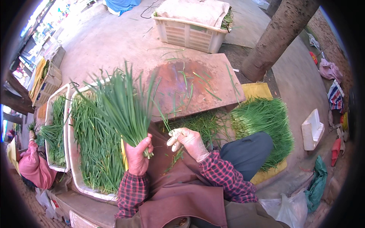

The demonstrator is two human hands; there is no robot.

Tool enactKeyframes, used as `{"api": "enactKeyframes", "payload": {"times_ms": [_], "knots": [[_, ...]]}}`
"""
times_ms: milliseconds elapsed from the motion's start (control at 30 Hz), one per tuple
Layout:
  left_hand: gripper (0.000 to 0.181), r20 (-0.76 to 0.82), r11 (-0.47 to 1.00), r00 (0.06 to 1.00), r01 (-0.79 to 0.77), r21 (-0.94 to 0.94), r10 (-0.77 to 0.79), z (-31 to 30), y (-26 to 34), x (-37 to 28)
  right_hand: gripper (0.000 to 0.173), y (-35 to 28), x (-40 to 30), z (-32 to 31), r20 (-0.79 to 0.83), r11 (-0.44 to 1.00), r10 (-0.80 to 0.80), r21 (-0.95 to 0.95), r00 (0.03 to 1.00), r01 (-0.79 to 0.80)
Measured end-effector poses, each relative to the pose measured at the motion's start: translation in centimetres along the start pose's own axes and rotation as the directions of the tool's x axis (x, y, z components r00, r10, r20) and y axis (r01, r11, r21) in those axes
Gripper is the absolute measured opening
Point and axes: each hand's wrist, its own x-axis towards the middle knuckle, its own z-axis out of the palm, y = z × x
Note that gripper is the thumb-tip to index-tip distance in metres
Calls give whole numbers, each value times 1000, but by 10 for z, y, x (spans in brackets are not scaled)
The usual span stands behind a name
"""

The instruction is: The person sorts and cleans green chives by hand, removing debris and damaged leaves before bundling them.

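My left hand (139, 156) grips a thick bunch of green garlic chives (125, 114) by the stem ends, its leaves fanning up and to the left. To its right, my gloved right hand (188, 141) pinches a few thin chive strands (163, 115) between thumb and fingers. Below the hands a brown apron (176, 171) covers my lap, with some loose leaf scraps (175, 161) on it. Beyond lies a low board (196, 82) with a reddish stain and scattered leaves. On my left stands a white crate (72, 171) packed with chives (97, 151).
Trimmed chives (262, 128) lie piled on a yellow sheet (258, 89) at right. Loose leaves (202, 125) litter the ground under the board. Ahead are a cloth-covered crate (191, 35) and a tree trunk (273, 40). Another person (37, 168) in pink sits at far left beside a second crate (57, 94).
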Motion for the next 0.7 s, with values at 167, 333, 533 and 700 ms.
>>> {"api": "enactKeyframes", "payload": {"times_ms": [167, 333, 533, 700], "knots": [[36, 145, 987, 983, 129, -101, -114, 1, -5, -3, 18, 22, -7, -22, -234, 988, -64, -153, 970, 28], [36, 230, 963, 957, 216, -161, -176, -6, -13, -4, 20, 32, -11, -34, -281, 917, -154, -398, 947, 31], [35, 259, 966, 943, 242, -92, -211, 1, -12, -7, 23, 53, 3, -59, -113, 399, -606, -900, 787, 178], [32, 240, 975, 945, 215, 51, -221, 1, -12, -14, 29, -73, 3, 1, 172, 146, -814, -864, 554, 483]]}}
